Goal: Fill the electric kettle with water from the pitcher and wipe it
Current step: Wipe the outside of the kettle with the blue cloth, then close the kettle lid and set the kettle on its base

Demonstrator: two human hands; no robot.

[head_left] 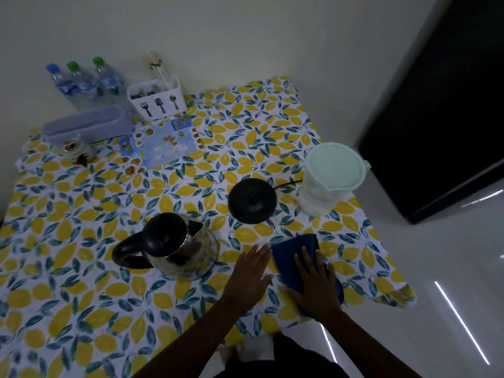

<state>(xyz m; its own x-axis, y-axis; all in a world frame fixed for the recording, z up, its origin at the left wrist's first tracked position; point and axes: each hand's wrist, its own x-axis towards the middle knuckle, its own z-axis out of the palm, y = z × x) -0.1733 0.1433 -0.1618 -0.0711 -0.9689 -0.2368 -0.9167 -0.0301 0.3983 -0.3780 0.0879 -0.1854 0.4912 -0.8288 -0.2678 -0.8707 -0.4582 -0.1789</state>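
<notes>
From the head view, the glass electric kettle (177,246) stands upright on the lemon-print desk (81,214), off its black base (252,200), which lies just behind and to its right. The lidded pitcher (330,178) stands beyond the base. Right of the kettle, the left hand (252,274) lies flat, fingers spread, gripping nothing; the right hand (316,285) presses flat on the blue cloth (291,255).
</notes>
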